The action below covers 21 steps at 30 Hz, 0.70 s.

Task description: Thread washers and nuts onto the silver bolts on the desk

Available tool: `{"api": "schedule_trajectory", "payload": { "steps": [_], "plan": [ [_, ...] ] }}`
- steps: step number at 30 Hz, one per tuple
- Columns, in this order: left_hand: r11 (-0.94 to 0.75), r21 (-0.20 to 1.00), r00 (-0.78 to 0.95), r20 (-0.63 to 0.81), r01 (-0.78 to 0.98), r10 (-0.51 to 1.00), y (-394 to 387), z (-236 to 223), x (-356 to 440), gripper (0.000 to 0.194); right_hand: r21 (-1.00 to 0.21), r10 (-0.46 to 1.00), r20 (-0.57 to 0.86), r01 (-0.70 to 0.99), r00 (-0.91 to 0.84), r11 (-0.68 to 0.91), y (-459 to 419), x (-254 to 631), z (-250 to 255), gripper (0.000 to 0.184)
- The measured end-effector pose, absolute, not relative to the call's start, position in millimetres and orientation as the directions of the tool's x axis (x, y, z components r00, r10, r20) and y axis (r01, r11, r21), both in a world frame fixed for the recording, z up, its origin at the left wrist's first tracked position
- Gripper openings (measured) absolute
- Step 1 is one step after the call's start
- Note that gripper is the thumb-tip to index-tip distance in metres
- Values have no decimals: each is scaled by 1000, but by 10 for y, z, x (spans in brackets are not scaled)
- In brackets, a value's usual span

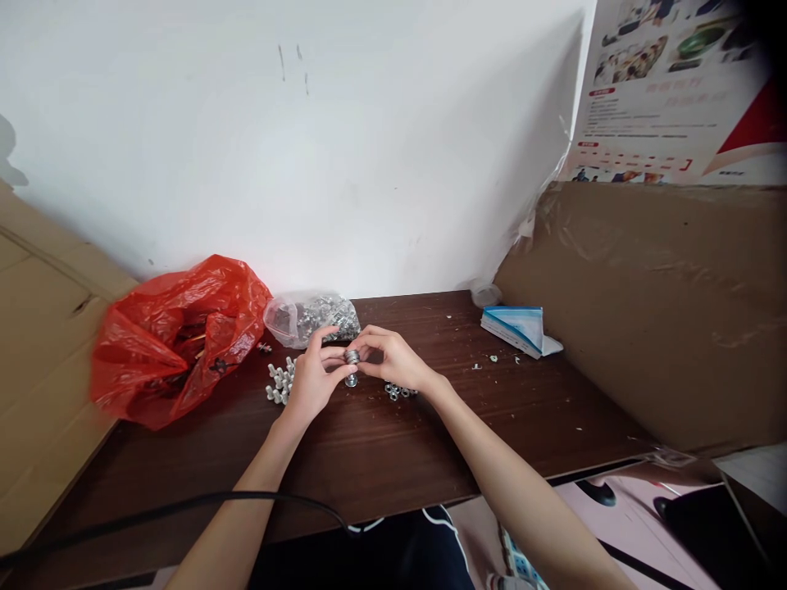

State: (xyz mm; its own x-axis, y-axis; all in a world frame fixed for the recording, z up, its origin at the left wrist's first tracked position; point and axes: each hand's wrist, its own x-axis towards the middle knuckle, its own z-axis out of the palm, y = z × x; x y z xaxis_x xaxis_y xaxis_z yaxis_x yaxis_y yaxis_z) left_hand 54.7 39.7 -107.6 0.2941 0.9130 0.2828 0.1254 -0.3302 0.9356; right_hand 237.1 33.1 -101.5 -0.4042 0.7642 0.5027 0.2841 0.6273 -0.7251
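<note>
Your forearms reach up from the bottom edge and converge over the dark brown table (369,459), the right one on a longer slant. Your left hand (312,378) has its thumb below, with one finger raised and extended; your right hand (390,359) faces it, fingers bent and thumb low. Both grips are closed, fingertips pinching the small ribbed metal stack (352,357) between them, with a round silver piece (351,380) showing directly under it; you cannot tell whether the two are joined.

Nearest you, your dark clothing (362,561) is cut off by the lower edge, and a black cable (184,498) crosses in front of your left forearm. Your fingers cover part of the metal stack. Your left hand partly hides the white pieces (281,383) beside it, and the silver nuts (399,392) lie just under your right wrist.

Farther on, the open red plastic bag (178,328) stands at the left, its contents dark and hard to make out. Beside it, the clear plastic bag (325,314) holds many small silvery metal parts. Toward the right lies a blue-and-white packet (513,328), and behind it a blurred clear round object (485,293) sits near the white wall (369,164)
</note>
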Motion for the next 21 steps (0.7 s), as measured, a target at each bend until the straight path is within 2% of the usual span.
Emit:
{"api": "schedule_trajectory", "payload": {
  "steps": [10, 21],
  "plan": [
    [-186, 982, 271, 176, 13, 946, 442, -1115, 553, 39, -800, 808, 466, 217, -362, 559, 347, 2330, -1042, 21],
    [-179, 983, 210, 181, -29, 961, 411, -1046, 563, 36, -911, 892, 356, 107, -277, 397, 388, 2292, -1143, 22]
  ]
}}
